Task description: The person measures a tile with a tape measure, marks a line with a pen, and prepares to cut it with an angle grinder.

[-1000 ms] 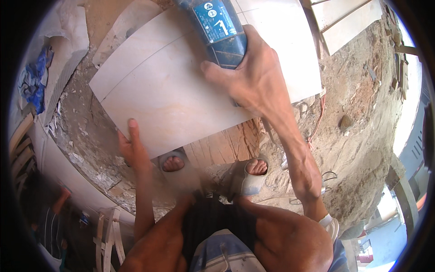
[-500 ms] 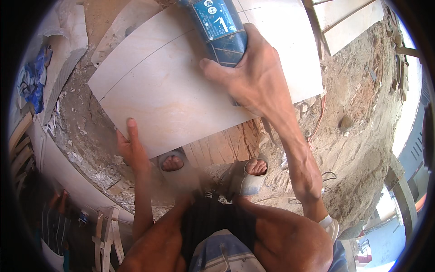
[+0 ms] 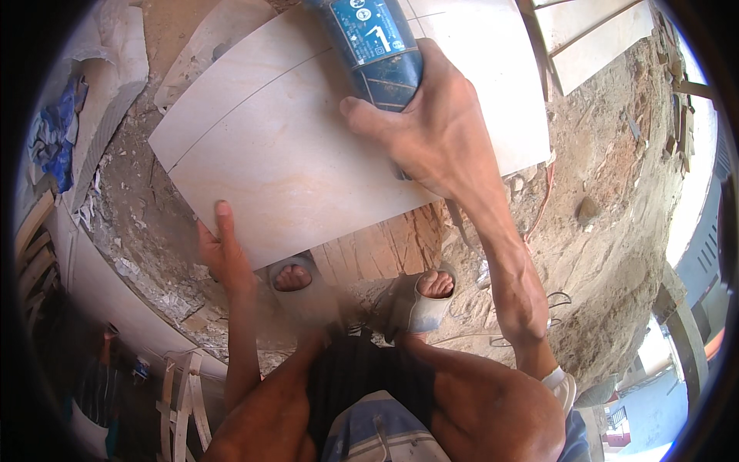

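A large cream tile (image 3: pixel 285 162) with faint veining lies tilted across a reddish wooden block (image 3: pixel 385 246) between my feet. A thin dark line crosses it. My right hand (image 3: pixel 435 127) is wrapped round the rear end of a blue angle grinder (image 3: pixel 377 54) above the tile; the tool's front end lies past the top edge of the picture. My left hand (image 3: pixel 223 246) grips the tile's near left edge, thumb on the top face and the other fingers partly hidden at the edge and below.
My sandalled feet (image 3: pixel 435 285) stand close to the tile's near edge. Rubble and dusty ground (image 3: pixel 593 231) surround it, with a cable (image 3: pixel 546 192) at right. More tile pieces (image 3: pixel 600 46) lie at the far right. Another person (image 3: pixel 96 393) is at the lower left beyond a pale ledge (image 3: pixel 115 285).
The angle grinder and my right hand have shifted very slightly toward me and to the right. My left hand stays in place on the tile. The person at lower left has moved a little.
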`<act>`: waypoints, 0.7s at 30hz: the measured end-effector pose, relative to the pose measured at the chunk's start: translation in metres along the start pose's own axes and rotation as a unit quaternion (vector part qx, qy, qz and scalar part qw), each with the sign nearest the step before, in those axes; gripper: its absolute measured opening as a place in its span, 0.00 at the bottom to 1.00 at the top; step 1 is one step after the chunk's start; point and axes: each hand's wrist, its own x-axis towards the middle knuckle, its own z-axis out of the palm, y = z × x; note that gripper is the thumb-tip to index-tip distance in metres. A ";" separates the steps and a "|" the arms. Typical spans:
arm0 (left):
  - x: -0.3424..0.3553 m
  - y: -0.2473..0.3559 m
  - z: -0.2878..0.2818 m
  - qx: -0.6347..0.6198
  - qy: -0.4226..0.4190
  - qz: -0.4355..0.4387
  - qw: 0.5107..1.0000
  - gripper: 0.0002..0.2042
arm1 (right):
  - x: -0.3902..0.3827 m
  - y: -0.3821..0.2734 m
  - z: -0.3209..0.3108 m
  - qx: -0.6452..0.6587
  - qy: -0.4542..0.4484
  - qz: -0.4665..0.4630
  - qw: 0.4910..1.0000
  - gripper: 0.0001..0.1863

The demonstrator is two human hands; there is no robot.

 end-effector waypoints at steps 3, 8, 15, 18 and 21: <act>0.000 0.000 0.000 0.001 0.000 -0.001 1.000 0.30 | 0.000 0.000 0.000 -0.001 0.002 -0.002 1.000 0.32; -0.001 0.003 0.002 0.005 0.005 -0.001 1.000 0.31 | 0.001 0.000 0.001 0.002 -0.001 -0.002 1.000 0.32; -0.001 0.003 0.002 0.005 0.003 -0.004 1.000 0.30 | 0.002 -0.001 -0.001 0.004 -0.008 0.009 1.000 0.32; 0.001 0.000 0.001 0.002 0.000 0.000 1.000 0.30 | 0.002 -0.002 -0.001 0.003 -0.011 0.016 1.000 0.32; 0.001 -0.001 0.000 0.013 0.001 0.009 1.000 0.30 | 0.002 -0.005 -0.002 0.005 -0.014 0.021 1.000 0.32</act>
